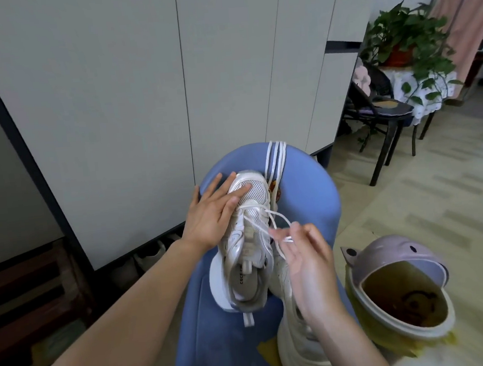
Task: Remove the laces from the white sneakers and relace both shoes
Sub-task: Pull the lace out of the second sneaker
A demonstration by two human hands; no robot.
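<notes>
A white sneaker [249,240] lies toe-away on a blue padded seat [308,194]. My left hand [210,211] rests flat on its toe and left side, fingers straight. My right hand [305,253] is beside the shoe's right side and pinches the tip of a white lace [278,219] that runs loosely through the lower eyelets. The second white sneaker [301,344] lies under my right wrist, partly hidden. Loose white laces [274,159] hang over the far edge of the seat.
A pale purple bin [396,259] with an open swing lid stands on the floor at the right. Grey cabinet doors [138,89] fill the space ahead. A black chair [380,112] and a potted plant [406,40] stand at the far right.
</notes>
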